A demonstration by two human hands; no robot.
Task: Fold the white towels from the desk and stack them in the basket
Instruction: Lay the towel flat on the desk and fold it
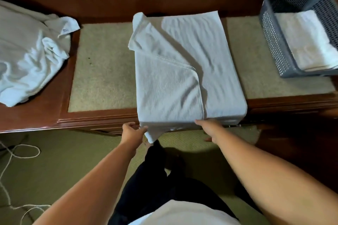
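Half-folded towel (182,71) lay on the tabletop (102,71), long axis running away from the person, near edge overhanging. Left hand (132,131) pinched its near-left corner between the fingers; right hand (208,127) met the near edge, grip unclear. Basket (270,42) stood to the right, nearer the right hand

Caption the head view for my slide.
Left hand pinches, right hand touches a half-folded towel overhanging the desk.

Centre frame: half-folded towel (184,71) on desk (102,64), overhanging its lower edge. Left: crumpled towel pile (27,56). Upper right: basket (274,45), folded towels (307,42) inside.
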